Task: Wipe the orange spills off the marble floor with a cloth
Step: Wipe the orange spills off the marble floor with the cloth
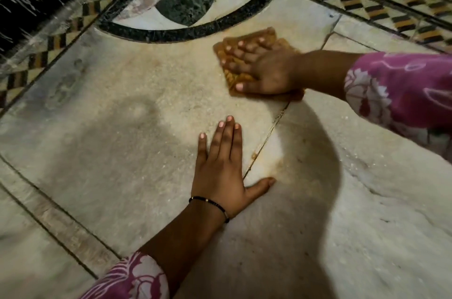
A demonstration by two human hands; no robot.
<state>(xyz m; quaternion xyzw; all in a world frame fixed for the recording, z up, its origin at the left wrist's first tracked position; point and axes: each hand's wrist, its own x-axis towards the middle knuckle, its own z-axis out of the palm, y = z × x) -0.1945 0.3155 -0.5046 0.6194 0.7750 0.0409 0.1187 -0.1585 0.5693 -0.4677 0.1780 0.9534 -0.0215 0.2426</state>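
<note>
Along the far left runs a border of small black, yellow and cream checks [61, 42], set into the marble floor [122, 152], which is pale, grainy and dull with faint seams between the slabs. Just inside the border curves a dark green-black inlaid arc [186, 29] round wedges of white and speckled dark stone.

Lower down, the left hand [220, 169] lies flat on the marble, palm down, fingers straight and close together, thumb spread to the side; its grip is slack and holds nothing. A thin black beaded bracelet [210, 203] circles the wrist, and a pink sleeve [132, 276] with white flower print shows at the bottom edge. Beside the thumb a faint orange stain [271, 164] tints the marble along a seam.

Farther right and up, the right hand [261, 69] presses down on the cloth [234, 78], a flat, roughly square, ribbed rag soaked orange-brown, lying on the floor just below the dark arc. The fingers are spread and nearly straight on top of it, a pressing grip, not a clenched one. The hand is slightly blurred. Its sleeve [396, 93] is the same pink print.
</note>
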